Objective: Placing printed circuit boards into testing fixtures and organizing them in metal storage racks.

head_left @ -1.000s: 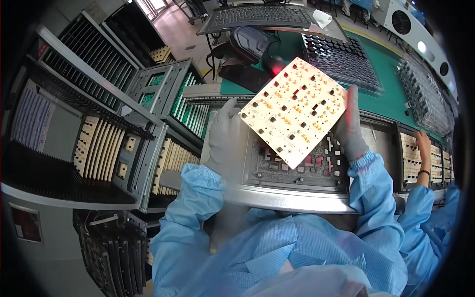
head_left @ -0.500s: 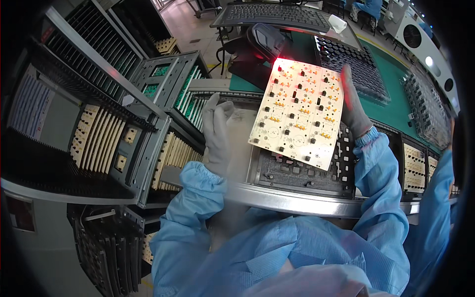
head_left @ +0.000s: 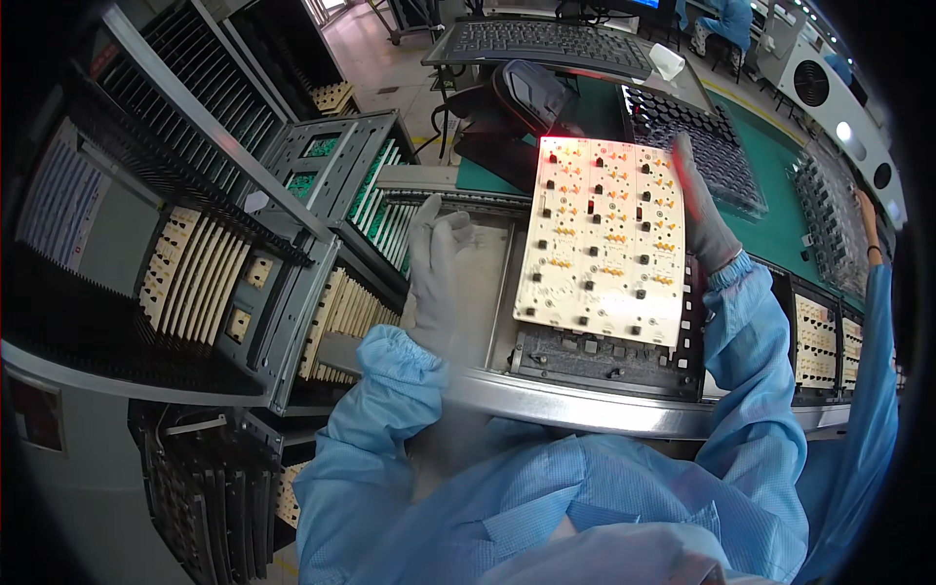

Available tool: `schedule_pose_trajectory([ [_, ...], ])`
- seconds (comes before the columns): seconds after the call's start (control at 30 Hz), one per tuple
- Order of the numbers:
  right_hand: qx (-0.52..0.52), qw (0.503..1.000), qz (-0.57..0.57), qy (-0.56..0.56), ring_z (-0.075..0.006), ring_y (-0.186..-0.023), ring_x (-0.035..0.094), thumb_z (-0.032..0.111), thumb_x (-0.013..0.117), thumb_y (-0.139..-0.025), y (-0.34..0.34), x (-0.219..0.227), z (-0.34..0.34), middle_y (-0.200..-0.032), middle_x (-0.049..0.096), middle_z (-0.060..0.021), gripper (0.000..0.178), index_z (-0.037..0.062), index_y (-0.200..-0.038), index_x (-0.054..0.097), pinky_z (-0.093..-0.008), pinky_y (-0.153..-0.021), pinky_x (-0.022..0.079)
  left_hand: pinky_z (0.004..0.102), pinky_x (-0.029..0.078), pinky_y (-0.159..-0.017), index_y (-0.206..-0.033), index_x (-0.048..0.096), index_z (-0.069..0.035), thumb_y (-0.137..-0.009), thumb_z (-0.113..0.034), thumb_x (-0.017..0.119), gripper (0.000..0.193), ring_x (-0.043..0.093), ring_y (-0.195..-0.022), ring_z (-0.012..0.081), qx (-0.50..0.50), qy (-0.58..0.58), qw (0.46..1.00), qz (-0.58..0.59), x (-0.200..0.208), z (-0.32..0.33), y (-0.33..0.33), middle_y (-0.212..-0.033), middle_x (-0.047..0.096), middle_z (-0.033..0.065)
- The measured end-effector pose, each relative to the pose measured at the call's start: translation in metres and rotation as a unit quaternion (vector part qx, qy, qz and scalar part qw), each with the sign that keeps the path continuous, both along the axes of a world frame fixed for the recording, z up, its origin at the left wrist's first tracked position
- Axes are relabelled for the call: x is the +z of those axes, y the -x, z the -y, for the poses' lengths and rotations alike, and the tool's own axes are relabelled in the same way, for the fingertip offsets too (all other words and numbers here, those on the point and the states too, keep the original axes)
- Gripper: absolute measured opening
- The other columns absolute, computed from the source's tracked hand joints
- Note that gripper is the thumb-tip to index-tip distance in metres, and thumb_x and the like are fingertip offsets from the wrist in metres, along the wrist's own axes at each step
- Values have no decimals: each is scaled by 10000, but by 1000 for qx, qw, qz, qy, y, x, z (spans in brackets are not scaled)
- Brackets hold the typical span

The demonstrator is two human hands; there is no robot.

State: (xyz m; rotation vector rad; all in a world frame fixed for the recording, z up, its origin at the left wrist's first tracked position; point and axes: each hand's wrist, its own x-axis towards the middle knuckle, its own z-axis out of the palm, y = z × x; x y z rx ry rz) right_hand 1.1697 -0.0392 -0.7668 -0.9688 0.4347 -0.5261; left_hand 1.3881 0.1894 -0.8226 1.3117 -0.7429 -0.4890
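My gloved right hand (head_left: 704,214) grips a cream-coloured circuit board (head_left: 604,263) by its right edge. Black and orange components stand in rows on its face. The board hangs tilted above a dark slotted carrier tray (head_left: 561,359), hiding most of it. Beyond its upper edge a dark handheld barcode scanner (head_left: 531,96) casts red light on the board's top and on my right-hand fingers. To the left of the board, apart from it, my gloved left hand (head_left: 434,273) is raised with fingers loosely extended and nothing in it.
Racks holding cream boards (head_left: 195,268) and green boards (head_left: 380,200) stand on the left. At the back is a keyboard (head_left: 551,44). Trays of black parts (head_left: 687,146) lie on the green mat. A metal rail (head_left: 585,405) runs in front; a co-worker's hand (head_left: 868,226) reaches in at far right.
The circuit board has turned to sit straighter and moved slightly right and toward me. My left hand stays raised and empty. The co-worker's hand has come up beside the clear tray at far right.
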Motion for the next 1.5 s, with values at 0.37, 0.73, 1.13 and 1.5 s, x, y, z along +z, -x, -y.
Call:
schedule_pose_trajectory([
  [0.37,-58,989,-96,101,-138,-933,644,689,316,-969,0,24,13,-1085,664,-84,764,14,-1186,599,-308,-860,536,367,471,-979,-1457,323,17,-1009,-258,402,531,578,-1050,236,41,-64,939,336,8,-6,11,-1205,546,190],
  [0.73,-42,987,-67,137,-140,-1088,606,664,341,-977,7,26,21,-1292,576,-110,787,3,-1397,414,-312,-945,509,343,497,-935,-1440,349,20,-1016,-242,390,500,593,-1024,230,42,-34,947,318,-16,-2,-1,-1187,553,188],
  [1.13,85,994,-66,21,-228,-1053,658,742,282,-936,-1,8,11,-1272,624,-163,899,-35,-1317,527,-361,-957,516,335,425,-1024,-1394,425,20,-1044,-406,406,551,549,-1176,209,-356,-67,898,-250,-56,25,21,-1323,552,147],
  [1.5,-155,857,-291,396,-213,-1231,545,700,559,-849,102,28,-71,-1371,548,-104,847,56,-1396,496,-332,-985,452,334,486,-993,-1344,443,34,-1021,-190,461,394,574,-1174,209,-342,-62,937,-35,7,-40,103,-1305,548,141],
])
